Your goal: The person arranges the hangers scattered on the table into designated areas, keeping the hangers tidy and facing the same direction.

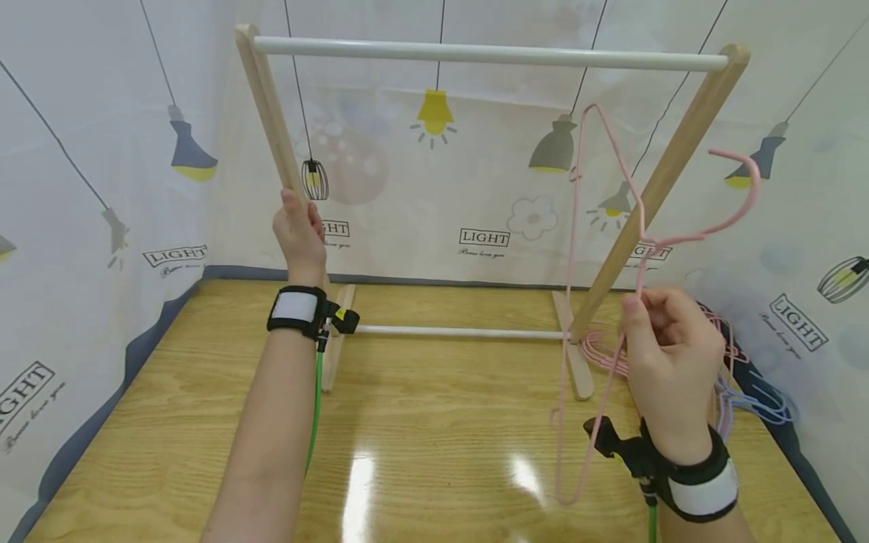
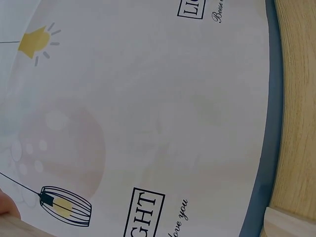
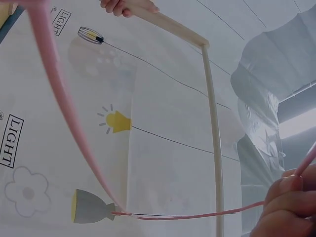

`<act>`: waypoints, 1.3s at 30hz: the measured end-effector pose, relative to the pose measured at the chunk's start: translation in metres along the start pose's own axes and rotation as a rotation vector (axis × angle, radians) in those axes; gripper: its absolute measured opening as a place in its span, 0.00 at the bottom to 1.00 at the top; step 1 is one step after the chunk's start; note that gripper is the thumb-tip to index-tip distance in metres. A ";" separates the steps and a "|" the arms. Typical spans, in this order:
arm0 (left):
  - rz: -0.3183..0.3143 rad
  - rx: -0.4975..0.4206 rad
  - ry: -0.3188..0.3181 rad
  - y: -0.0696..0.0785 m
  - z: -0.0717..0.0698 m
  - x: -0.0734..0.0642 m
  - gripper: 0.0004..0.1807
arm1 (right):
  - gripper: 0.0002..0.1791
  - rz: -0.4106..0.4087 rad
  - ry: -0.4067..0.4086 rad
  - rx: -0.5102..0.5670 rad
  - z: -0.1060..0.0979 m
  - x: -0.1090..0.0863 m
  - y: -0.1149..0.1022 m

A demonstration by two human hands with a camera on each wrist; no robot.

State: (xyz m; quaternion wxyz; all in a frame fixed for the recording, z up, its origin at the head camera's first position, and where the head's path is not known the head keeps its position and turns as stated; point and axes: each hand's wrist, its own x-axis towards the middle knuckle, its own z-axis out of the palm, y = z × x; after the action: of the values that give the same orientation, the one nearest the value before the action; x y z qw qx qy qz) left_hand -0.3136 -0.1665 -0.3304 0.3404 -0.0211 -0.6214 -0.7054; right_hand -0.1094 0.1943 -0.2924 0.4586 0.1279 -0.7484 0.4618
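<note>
My left hand [image 1: 299, 234] grips the left wooden post [image 1: 268, 113] of a clothes rack partway up. In the right wrist view that hand's curled fingers [image 3: 114, 6] show on the post. My right hand [image 1: 675, 362] pinches a pink clothes hanger [image 1: 575, 249] by its side near the neck, thumb against fingers. The hanger is held up sideways in front of the rack's right post [image 1: 661, 196], its hook toward the right and its long bottom bar hanging down on the left. Above it runs the rack's white top rail [image 1: 475, 53], apart from the hook.
Behind my right hand, pink hangers [image 1: 600, 354] and blue hangers [image 1: 753, 400] lie at the table's right edge. The rack's feet [image 1: 580, 373] and lower white bar [image 1: 462, 332] stand on the wooden table [image 1: 441, 422]. A printed backdrop [image 1: 380, 249] surrounds it.
</note>
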 end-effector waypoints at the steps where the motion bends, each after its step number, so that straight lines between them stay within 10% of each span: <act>1: -0.002 0.001 -0.002 0.000 0.000 0.000 0.43 | 0.07 0.002 0.001 0.002 0.000 0.001 -0.001; 39: -0.023 0.003 0.016 0.000 0.001 -0.001 0.42 | 0.10 0.043 -0.237 0.371 0.069 0.049 -0.060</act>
State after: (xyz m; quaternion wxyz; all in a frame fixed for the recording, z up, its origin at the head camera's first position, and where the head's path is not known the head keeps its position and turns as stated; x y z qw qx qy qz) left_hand -0.3136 -0.1654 -0.3305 0.3372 -0.0075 -0.6200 -0.7084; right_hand -0.1384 0.1173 -0.2287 0.3260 0.2474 -0.7020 0.5829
